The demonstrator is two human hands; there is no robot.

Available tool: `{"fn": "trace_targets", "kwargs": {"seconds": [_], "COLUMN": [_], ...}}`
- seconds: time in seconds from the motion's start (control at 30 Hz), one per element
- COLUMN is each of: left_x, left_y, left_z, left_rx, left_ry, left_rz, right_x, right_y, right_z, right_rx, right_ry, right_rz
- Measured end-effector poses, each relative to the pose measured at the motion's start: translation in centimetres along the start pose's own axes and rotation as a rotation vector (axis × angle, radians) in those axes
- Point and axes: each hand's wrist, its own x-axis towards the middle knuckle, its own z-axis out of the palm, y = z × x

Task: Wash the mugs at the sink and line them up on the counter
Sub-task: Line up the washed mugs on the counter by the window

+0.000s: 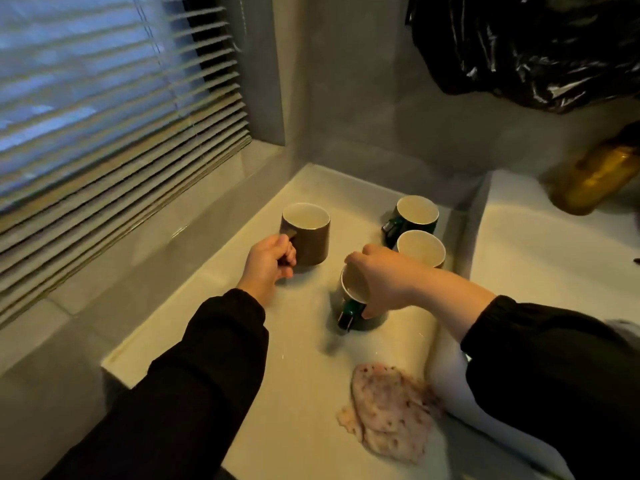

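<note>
Our left grip is curled round the handle of the brown cylindrical ceramic mug, which stands upright on the white tabletop. Our right grip clasps the rim of the dark green glazed mug from above, left of the white sink. We judge a rim hold on wet glaze could slip and knock the cream-lined mug just behind. Our right hand hides that mug's body, and the sink is cut off at the edge.
</note>
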Motion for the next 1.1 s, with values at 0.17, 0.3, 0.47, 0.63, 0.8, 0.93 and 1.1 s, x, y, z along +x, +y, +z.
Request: {"fn": "trace_targets", "kwargs": {"seconds": [0.17, 0.3, 0.47, 0.63, 0.8, 0.93, 1.1], "left_x": [2.3, 5.8, 11.4, 16.3, 19.6, 21.1, 22.9], "left_y": [4.5, 7.3, 8.4, 7.1, 5.0, 4.1, 2.9], "left_z": [-1.1, -1.5, -0.5, 0.5, 0.9, 1.1, 0.8], "left_rx": [0.069, 0.074, 0.054, 0.087, 0.064, 0.051, 0.016], "left_ry": [-0.018, -0.066, -0.144, -0.210, -0.236, -0.237, -0.244], "left_rz": [-0.152, -0.190, -0.213, -0.211, -0.229, -0.225, -0.211], "right_x": [2.4, 5.8, 10.9, 15.4, 18.3, 19.8, 21.6], "right_y": [0.0, 1.2, 3.8, 6.7, 8.9, 9.9, 10.6], "right_z": [-3.7, -7.6, -10.6, -11.4, -10.9, -10.5, -9.6], "right_rx": [0.073, 0.130, 0.160, 0.133, 0.156, 0.195, 0.236], "right_ry": [-0.036, -0.017, 0.035, 0.034, 0.002, -0.027, -0.030], "right_rz": [0.010, 0.057, 0.132, 0.201, 0.258, 0.256, 0.254]}}
